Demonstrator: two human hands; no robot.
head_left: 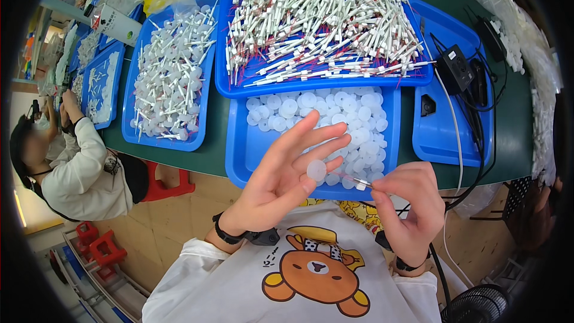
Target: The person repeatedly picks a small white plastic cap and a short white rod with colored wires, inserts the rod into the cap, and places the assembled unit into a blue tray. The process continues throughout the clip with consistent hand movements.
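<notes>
My left hand (287, 170) pinches a small white plastic disc (316, 170) between thumb and fingertips, with the other fingers spread. My right hand (409, 203) grips a thin white pin with a red wire end (359, 183), its tip pointing at the disc. Both hands hover over the near edge of a blue tray (254, 155) that holds several white discs (335, 113). Behind it, a second blue tray (230, 87) rests on top, piled with white pins with red wires (317, 18).
A blue tray (128, 131) of assembled disc-and-pin parts sits at left. A blue tray (442, 143) at right carries a black box (455, 67) and cables. Another person (78, 167) sits at far left. Red stools (101, 245) stand on the floor; a fan (478, 305) is at lower right.
</notes>
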